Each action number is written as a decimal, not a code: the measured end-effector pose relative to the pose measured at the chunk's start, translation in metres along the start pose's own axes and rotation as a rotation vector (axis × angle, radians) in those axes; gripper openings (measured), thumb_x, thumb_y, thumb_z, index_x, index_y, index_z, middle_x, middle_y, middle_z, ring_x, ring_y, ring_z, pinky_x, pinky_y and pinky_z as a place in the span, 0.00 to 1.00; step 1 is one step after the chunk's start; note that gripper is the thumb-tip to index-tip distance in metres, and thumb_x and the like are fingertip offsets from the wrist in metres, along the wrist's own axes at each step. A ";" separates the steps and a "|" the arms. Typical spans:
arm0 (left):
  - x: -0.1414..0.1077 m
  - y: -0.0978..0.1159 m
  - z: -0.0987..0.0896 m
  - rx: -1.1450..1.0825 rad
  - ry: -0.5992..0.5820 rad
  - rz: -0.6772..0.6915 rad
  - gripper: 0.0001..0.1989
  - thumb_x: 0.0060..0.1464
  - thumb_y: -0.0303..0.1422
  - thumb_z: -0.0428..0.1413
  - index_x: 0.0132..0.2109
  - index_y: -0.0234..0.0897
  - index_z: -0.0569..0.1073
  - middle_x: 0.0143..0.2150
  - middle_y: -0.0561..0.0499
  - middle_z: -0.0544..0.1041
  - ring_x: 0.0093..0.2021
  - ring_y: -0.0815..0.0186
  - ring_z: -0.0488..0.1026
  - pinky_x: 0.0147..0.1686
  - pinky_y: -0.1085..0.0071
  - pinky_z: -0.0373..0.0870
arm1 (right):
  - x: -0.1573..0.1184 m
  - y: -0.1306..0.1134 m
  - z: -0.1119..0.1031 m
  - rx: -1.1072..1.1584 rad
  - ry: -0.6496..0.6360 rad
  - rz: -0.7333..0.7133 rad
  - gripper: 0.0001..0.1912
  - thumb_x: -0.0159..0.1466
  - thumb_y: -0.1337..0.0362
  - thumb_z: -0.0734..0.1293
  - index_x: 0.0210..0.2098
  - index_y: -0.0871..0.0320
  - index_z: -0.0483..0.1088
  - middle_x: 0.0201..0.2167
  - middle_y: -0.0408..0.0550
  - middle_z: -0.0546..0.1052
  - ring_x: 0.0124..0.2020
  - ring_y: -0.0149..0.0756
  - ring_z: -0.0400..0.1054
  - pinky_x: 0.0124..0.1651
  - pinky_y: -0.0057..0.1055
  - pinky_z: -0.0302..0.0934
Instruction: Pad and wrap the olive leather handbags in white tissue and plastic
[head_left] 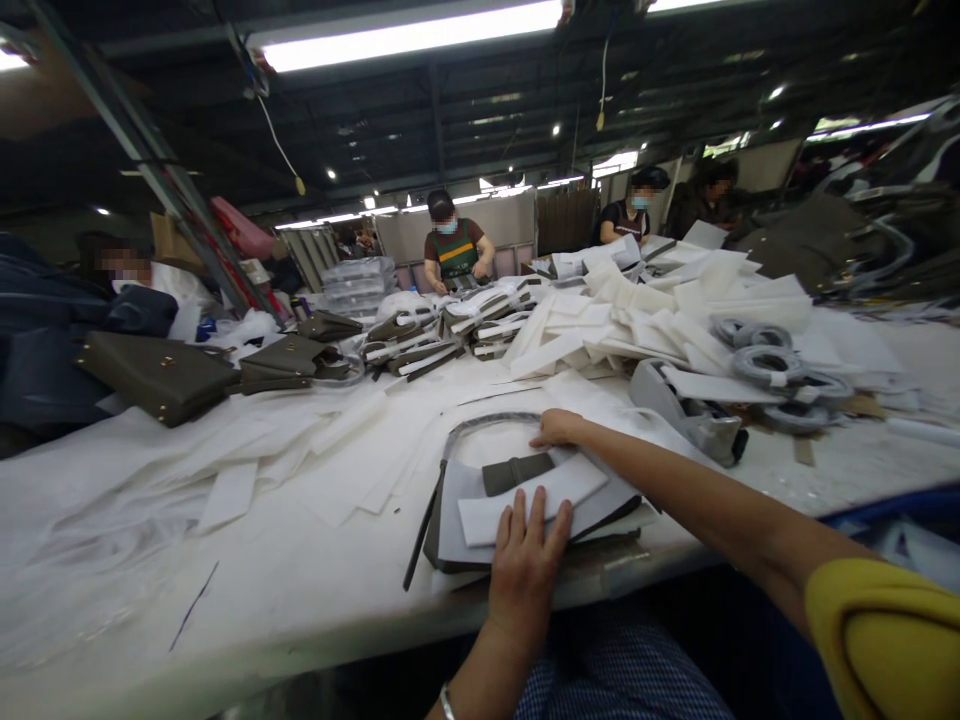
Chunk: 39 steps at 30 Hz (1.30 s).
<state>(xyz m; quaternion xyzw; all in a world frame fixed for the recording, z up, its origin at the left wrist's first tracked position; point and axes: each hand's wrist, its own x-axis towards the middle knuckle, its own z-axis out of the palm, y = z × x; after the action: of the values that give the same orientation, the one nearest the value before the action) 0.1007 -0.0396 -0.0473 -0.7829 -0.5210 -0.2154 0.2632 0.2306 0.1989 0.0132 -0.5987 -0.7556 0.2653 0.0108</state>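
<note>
A dark olive bag (442,555) lies flat at the table's front edge, with a white sheet over it and a plastic-wrapped handle (487,422) arching at its far side. My left hand (531,545) rests with fingers spread on a white foam strip (480,520) on top of the bag. Beyond the strip sits a small olive piece (517,473) with a band across it. My right hand (555,428) is at the far right part of the handle, its fingers curled together; what they hold is hidden.
Olive bags (161,375) stand at the left. White foam sheets (637,320) are heaped at the back right, near wrapped grey handle coils (765,362). A grey wrapped piece (675,410) lies right of the bag. People work across the table (300,540).
</note>
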 end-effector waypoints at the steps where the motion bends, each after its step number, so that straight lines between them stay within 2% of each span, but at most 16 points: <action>1: 0.000 0.000 0.000 0.003 0.000 0.002 0.27 0.63 0.29 0.54 0.67 0.50 0.63 0.67 0.47 0.67 0.64 0.51 0.66 0.57 0.55 0.72 | 0.001 0.000 0.001 0.040 -0.019 -0.004 0.16 0.66 0.52 0.68 0.36 0.61 0.73 0.35 0.47 0.78 0.37 0.35 0.73 0.45 0.38 0.69; 4: 0.000 0.000 0.000 0.009 0.002 0.010 0.27 0.63 0.28 0.53 0.67 0.49 0.62 0.67 0.46 0.67 0.64 0.52 0.66 0.57 0.56 0.73 | -0.002 0.003 0.002 0.214 -0.054 -0.047 0.14 0.63 0.55 0.71 0.32 0.61 0.73 0.31 0.46 0.79 0.32 0.33 0.73 0.39 0.32 0.68; 7: 0.001 -0.002 -0.001 0.010 0.011 0.012 0.27 0.63 0.28 0.53 0.67 0.49 0.63 0.66 0.47 0.67 0.64 0.52 0.67 0.56 0.56 0.73 | -0.013 0.012 -0.002 0.424 -0.043 -0.126 0.16 0.57 0.54 0.75 0.33 0.60 0.72 0.32 0.48 0.81 0.34 0.34 0.74 0.37 0.28 0.67; 12: 0.003 -0.006 -0.002 0.001 -0.020 0.026 0.27 0.63 0.28 0.54 0.67 0.50 0.62 0.66 0.48 0.67 0.64 0.52 0.67 0.57 0.57 0.73 | -0.043 0.025 -0.019 0.705 0.010 -0.277 0.31 0.55 0.51 0.75 0.52 0.61 0.69 0.42 0.53 0.82 0.43 0.38 0.75 0.45 0.31 0.67; 15: 0.004 -0.008 -0.001 0.003 -0.027 0.031 0.28 0.63 0.27 0.54 0.67 0.50 0.62 0.67 0.48 0.67 0.64 0.52 0.67 0.58 0.57 0.72 | -0.062 0.028 -0.028 0.791 0.036 -0.344 0.39 0.54 0.53 0.76 0.60 0.61 0.65 0.41 0.52 0.81 0.44 0.38 0.75 0.51 0.34 0.66; 18: 0.005 -0.010 0.000 -0.005 -0.061 0.038 0.30 0.62 0.27 0.54 0.68 0.50 0.60 0.68 0.48 0.65 0.65 0.52 0.65 0.59 0.57 0.71 | -0.080 0.030 -0.031 0.837 0.066 -0.397 0.42 0.52 0.55 0.76 0.63 0.61 0.64 0.38 0.49 0.82 0.41 0.37 0.75 0.51 0.36 0.66; 20: 0.005 -0.011 0.000 -0.011 -0.069 0.041 0.30 0.62 0.27 0.54 0.68 0.50 0.59 0.68 0.48 0.65 0.65 0.52 0.65 0.59 0.57 0.71 | -0.091 0.032 -0.031 0.803 0.098 -0.429 0.42 0.52 0.56 0.76 0.63 0.62 0.64 0.36 0.48 0.82 0.39 0.38 0.75 0.50 0.36 0.66; 22: 0.007 -0.014 0.000 -0.016 -0.071 0.043 0.30 0.62 0.27 0.54 0.68 0.50 0.60 0.68 0.48 0.65 0.65 0.52 0.65 0.59 0.57 0.71 | -0.103 0.036 -0.028 0.704 0.131 -0.483 0.36 0.54 0.56 0.74 0.61 0.60 0.68 0.35 0.46 0.82 0.39 0.39 0.76 0.49 0.35 0.67; 25: 0.011 -0.019 0.000 -0.027 -0.073 0.041 0.30 0.61 0.26 0.55 0.67 0.49 0.62 0.67 0.48 0.66 0.64 0.52 0.66 0.58 0.57 0.71 | -0.121 0.044 -0.022 0.496 0.172 -0.579 0.17 0.59 0.56 0.71 0.45 0.56 0.80 0.35 0.45 0.83 0.40 0.40 0.77 0.50 0.34 0.68; 27: 0.014 -0.023 0.001 -0.033 -0.081 0.039 0.30 0.61 0.25 0.55 0.67 0.49 0.63 0.67 0.48 0.66 0.64 0.52 0.67 0.58 0.57 0.71 | -0.133 0.050 -0.016 0.377 0.192 -0.599 0.12 0.61 0.56 0.70 0.38 0.53 0.82 0.37 0.44 0.83 0.41 0.42 0.77 0.50 0.34 0.69; 30: 0.019 -0.029 0.005 -0.038 -0.103 0.027 0.31 0.60 0.24 0.55 0.67 0.49 0.62 0.68 0.47 0.65 0.65 0.52 0.66 0.58 0.56 0.71 | -0.144 0.058 0.000 0.286 0.249 -0.678 0.11 0.65 0.57 0.67 0.42 0.49 0.81 0.44 0.42 0.82 0.48 0.42 0.76 0.57 0.37 0.67; 33: 0.022 -0.032 0.008 -0.045 -0.133 0.004 0.32 0.60 0.23 0.55 0.68 0.49 0.60 0.69 0.46 0.64 0.65 0.53 0.64 0.59 0.56 0.69 | -0.149 0.065 0.019 0.250 0.371 -0.855 0.11 0.68 0.62 0.65 0.46 0.48 0.79 0.46 0.41 0.81 0.54 0.40 0.73 0.64 0.40 0.62; 36: 0.024 -0.032 0.007 -0.042 -0.161 0.002 0.32 0.59 0.22 0.54 0.67 0.49 0.61 0.69 0.47 0.64 0.66 0.53 0.64 0.59 0.55 0.69 | -0.147 0.073 0.035 0.226 0.493 -1.004 0.14 0.68 0.68 0.65 0.50 0.48 0.77 0.48 0.43 0.81 0.55 0.38 0.72 0.65 0.42 0.61; 39: 0.029 -0.027 0.001 -0.028 -0.228 0.004 0.30 0.59 0.21 0.54 0.66 0.46 0.63 0.68 0.46 0.65 0.65 0.51 0.65 0.60 0.53 0.68 | -0.144 0.084 0.046 0.197 0.539 -1.086 0.19 0.68 0.71 0.65 0.56 0.49 0.73 0.51 0.45 0.79 0.56 0.37 0.71 0.66 0.43 0.61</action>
<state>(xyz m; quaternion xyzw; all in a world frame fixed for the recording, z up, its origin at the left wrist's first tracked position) 0.0860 -0.0094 -0.0252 -0.8070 -0.5428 -0.1319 0.1918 0.3313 0.0622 -0.0182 -0.1703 -0.8953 0.1298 0.3906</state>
